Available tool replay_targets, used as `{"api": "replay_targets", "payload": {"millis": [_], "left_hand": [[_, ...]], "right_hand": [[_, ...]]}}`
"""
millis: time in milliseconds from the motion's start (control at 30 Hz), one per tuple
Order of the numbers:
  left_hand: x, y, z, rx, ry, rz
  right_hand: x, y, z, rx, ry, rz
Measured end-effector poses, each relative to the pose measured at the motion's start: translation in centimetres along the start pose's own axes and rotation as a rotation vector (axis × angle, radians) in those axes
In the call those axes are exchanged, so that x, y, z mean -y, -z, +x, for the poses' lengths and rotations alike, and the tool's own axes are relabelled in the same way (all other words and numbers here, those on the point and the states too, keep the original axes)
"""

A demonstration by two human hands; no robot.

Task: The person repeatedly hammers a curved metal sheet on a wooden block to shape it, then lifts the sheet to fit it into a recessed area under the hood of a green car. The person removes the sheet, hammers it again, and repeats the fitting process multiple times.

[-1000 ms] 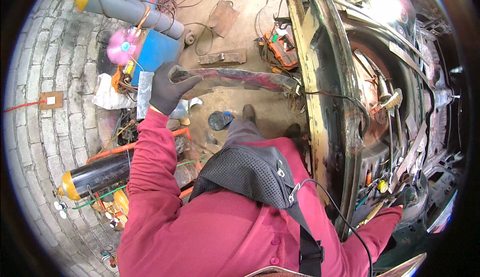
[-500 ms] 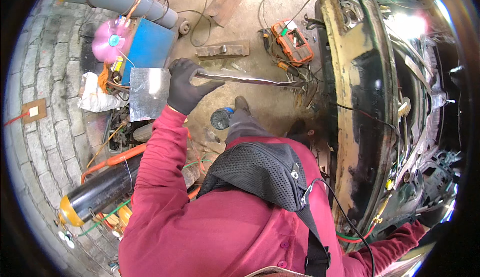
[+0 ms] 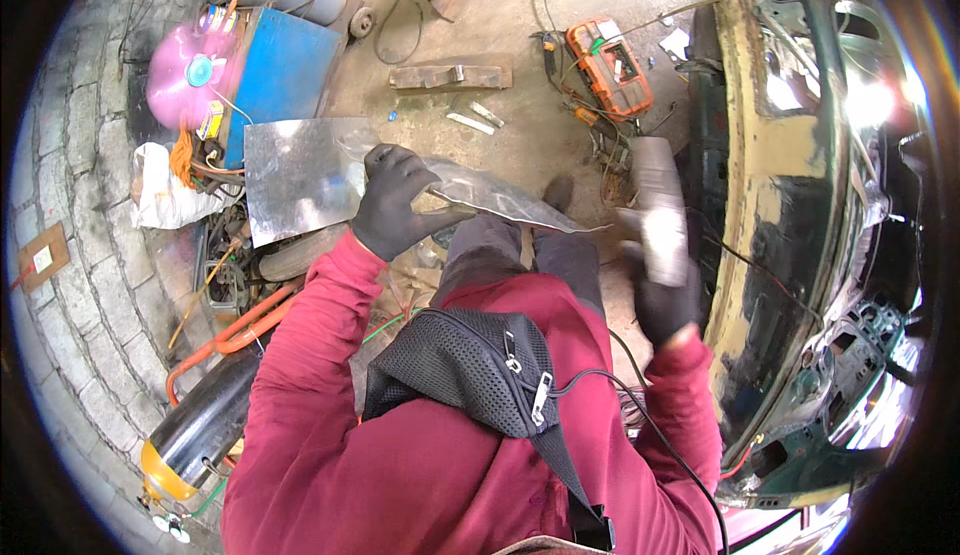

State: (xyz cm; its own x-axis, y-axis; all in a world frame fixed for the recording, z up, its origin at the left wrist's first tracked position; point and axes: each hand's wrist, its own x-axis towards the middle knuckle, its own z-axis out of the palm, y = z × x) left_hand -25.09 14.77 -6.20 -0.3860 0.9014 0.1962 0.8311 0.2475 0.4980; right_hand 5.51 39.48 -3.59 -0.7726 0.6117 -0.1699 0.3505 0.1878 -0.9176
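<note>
My left hand (image 3: 393, 207), in a dark glove, is closed on a bent piece of sheet metal (image 3: 297, 183). One shiny flat part sticks out left of the hand, and a narrower, crumpled strip runs right to a thin tip above my legs. My right hand (image 3: 662, 300), also gloved and smeared by motion, holds a grey, shiny oblong piece (image 3: 658, 205) upright near the strip's right end. Its exact kind is blurred; it looks like metal. The right fingers are partly hidden behind it.
A stripped car body (image 3: 770, 205) stands along the right. Ahead lie an orange tool case (image 3: 608, 70) with cables and a metal bar (image 3: 450, 77). To the left are a blue box (image 3: 290, 75), a pink fan (image 3: 190, 75), a white sack (image 3: 170, 190) and a black gas cylinder (image 3: 215, 410).
My right hand has come from the far right, by the car body, to in front of me, now with the grey piece. My left hand has shifted slightly right and nearer with the sheet metal.
</note>
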Motion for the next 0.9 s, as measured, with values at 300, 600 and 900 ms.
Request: {"api": "replay_targets", "payload": {"millis": [300,600,900], "left_hand": [[7.7,-2.2,1.2,0.188,0.319,-0.079],[21.1,-7.2,6.2,0.207,0.526,-0.139],[39.0,-27.0,-8.0,-0.541,1.21,-0.167]], "right_hand": [[-6.4,-12.2,9.9,0.3,0.095,-0.137],[-13.5,-22.8,17.5,0.129,-0.443,0.157],[-29.4,-37.5,27.6,0.07,-0.629,0.334]]}}
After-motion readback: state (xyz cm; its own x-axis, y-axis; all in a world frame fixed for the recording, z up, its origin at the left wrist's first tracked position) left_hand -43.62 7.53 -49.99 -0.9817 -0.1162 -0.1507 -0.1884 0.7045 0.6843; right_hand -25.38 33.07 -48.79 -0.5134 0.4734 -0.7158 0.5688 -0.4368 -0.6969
